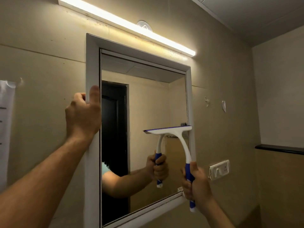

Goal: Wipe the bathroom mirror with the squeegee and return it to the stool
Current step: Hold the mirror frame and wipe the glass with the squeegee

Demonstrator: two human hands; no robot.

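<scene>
While the right hand [196,185] fingers wrap the squeegee [176,140] handle, blade flat on the mirror [148,104] by its right frame edge, left hand [82,114] fingers hooked round the left frame, tips hidden behind, glass above pretty open, stool out of shot

No legible text; paper sheet [5,129] on left wall, print too blurred.

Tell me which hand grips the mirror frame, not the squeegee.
The left hand, clamped on the frame's left edge. The right hand holds the squeegee handle instead.
</scene>
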